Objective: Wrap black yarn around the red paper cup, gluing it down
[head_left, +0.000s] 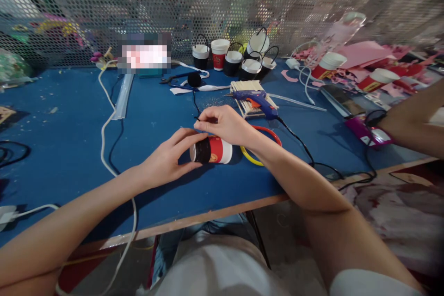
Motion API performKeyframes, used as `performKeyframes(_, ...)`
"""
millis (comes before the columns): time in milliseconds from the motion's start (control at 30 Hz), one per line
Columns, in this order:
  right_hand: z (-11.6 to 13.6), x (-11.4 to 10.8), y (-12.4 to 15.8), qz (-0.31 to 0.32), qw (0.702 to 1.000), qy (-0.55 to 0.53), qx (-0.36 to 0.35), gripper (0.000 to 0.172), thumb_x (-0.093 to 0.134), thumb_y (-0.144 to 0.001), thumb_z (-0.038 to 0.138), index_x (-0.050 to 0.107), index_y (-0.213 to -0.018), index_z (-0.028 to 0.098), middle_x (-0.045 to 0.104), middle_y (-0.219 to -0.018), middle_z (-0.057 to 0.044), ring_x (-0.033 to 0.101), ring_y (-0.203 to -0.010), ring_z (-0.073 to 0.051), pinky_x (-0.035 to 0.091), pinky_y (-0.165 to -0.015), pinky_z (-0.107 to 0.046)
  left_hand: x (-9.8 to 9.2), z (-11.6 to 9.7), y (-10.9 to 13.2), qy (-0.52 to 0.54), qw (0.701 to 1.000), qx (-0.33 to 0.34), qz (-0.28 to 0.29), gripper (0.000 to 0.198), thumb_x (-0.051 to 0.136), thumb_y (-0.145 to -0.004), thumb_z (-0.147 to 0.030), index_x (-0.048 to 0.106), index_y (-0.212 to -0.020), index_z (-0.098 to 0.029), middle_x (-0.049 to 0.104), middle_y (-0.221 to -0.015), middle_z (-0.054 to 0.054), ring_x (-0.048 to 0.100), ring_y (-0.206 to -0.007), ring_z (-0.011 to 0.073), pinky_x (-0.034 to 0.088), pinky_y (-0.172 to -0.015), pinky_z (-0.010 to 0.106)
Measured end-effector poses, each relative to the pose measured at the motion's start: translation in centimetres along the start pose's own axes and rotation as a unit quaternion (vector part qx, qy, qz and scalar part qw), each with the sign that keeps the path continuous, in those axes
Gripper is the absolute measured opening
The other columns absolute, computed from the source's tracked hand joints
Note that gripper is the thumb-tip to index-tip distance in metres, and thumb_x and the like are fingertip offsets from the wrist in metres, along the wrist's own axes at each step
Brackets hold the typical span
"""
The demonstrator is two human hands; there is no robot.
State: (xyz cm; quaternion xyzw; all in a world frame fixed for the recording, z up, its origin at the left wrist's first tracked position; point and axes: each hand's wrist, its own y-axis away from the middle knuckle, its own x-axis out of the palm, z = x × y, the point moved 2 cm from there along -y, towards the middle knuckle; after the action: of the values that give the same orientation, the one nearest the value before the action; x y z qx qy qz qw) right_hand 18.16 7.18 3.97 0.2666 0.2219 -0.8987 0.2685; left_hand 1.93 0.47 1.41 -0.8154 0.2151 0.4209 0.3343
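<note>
Paper cup (215, 150) lies sideways at the worktop (69, 115) centre, long axis left to right, black-banded end toward the left hand (166, 161), whose fingers grip that end. Right hand (226, 125) is directly above, fingers pinched shut on a black cord (196, 103) at the band

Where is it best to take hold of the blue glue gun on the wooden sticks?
Grip the glue gun by its handle, coming from above on the right. It lies flat on the wooden sticks, nozzle pointing left, handle slanting toward the near right.
</note>
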Motion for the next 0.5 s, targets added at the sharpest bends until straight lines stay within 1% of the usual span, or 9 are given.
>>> performKeyframes(100,-0.3,0.4,-0.2,0.013,1.000,0.017,0.010,0.020,0.055,-0.080,0.030,0.062,-0.069,0.015,0.062,-0.068,0.000,0.053,-0.064,-0.010,0.036,-0.061,-0.024,0.0,0.1,0.1,-0.009,1.000,-0.011,0.009,0.050,0.057,-0.082,-0.033,0.038,-0.127,-0.021,0.046,-0.121,0.012,0.050,-0.112,0.0240,0.046,-0.095,0.039)
performKeyframes(167,-0.3,0.4,-0.2,0.009,0.999,0.046,0.024,0.020,0.055,-0.080,0.031,0.065,-0.071,0.015,0.064,-0.069,-0.001,0.055,-0.065,-0.011,0.036,-0.062,-0.024,0.0,0.2,0.1,-0.005,1.000,-0.018,0.013,0.047,0.057,-0.082,-0.033,0.040,-0.124,-0.021,0.046,-0.121,0.011,0.051,-0.110,0.0235,0.047,-0.094,0.038)
performKeyframes(267,0.4,-0.9,0.3,-0.004,0.993,0.115,0.038,0.027,0.053,-0.082,0.038,0.066,-0.071,0.016,0.065,-0.069,-0.002,0.055,-0.063,-0.012,0.035,-0.060,-0.026,0.0,0.3,0.0,0.013,0.999,-0.034,0.016,0.047,0.058,-0.081,-0.032,0.040,-0.123,-0.021,0.046,-0.121,0.010,0.053,-0.108,0.0225,0.049,-0.091,0.036)
performKeyframes(333,1.0,-2.9,0.9,-0.026,0.987,0.154,0.049,0.034,0.050,-0.083,0.042,0.063,-0.067,0.016,0.062,-0.064,-0.002,0.052,-0.058,-0.011,0.034,-0.057,-0.026,-0.1,0.4,0.0,0.030,0.998,-0.048,0.011,0.047,0.060,-0.080,-0.032,0.041,-0.122,-0.021,0.047,-0.120,0.010,0.053,-0.107,0.0222,0.050,-0.089,0.036)
performKeyframes(367,1.2,-4.2,1.2,-0.051,0.982,0.172,0.062,0.035,0.049,-0.084,0.042,0.062,-0.064,0.016,0.060,-0.061,-0.002,0.050,-0.056,-0.011,0.033,-0.056,-0.027,-0.1,0.5,-0.1,0.038,0.998,-0.055,0.006,0.046,0.060,-0.079,-0.031,0.042,-0.121,-0.020,0.047,-0.119,0.010,0.053,-0.107,0.0221,0.050,-0.089,0.036)
performKeyframes(400,1.2,-5.6,1.6,-0.087,0.976,0.190,0.068,0.034,0.049,-0.084,0.042,0.062,-0.065,0.016,0.060,-0.060,-0.002,0.050,-0.055,-0.011,0.033,-0.056,-0.027,-0.1,0.6,-0.1,0.044,0.997,-0.061,0.002,0.046,0.061,-0.079,-0.030,0.043,-0.120,-0.020,0.048,-0.118,0.009,0.053,-0.106,0.0221,0.050,-0.088,0.036)
performKeyframes(467,0.6,-8.7,2.4,-0.191,0.945,0.251,0.090,0.025,0.051,-0.082,0.036,0.062,-0.071,0.016,0.060,-0.064,-0.003,0.050,-0.058,-0.013,0.034,-0.058,-0.028,-0.1,0.7,-0.1,0.052,0.996,-0.068,-0.004,0.045,0.062,-0.077,-0.029,0.044,-0.118,-0.019,0.049,-0.116,0.009,0.054,-0.103,0.0215,0.051,-0.087,0.037)
performKeyframes(500,-0.1,-10.0,2.7,-0.214,0.927,0.287,0.111,0.019,0.053,-0.080,0.031,0.062,-0.072,0.016,0.061,-0.066,-0.004,0.051,-0.060,-0.014,0.035,-0.059,-0.029,-0.1,0.8,-0.1,0.052,0.996,-0.071,-0.003,0.046,0.063,-0.077,-0.028,0.044,-0.118,-0.019,0.049,-0.116,0.009,0.055,-0.101,0.0212,0.051,-0.086,0.037)
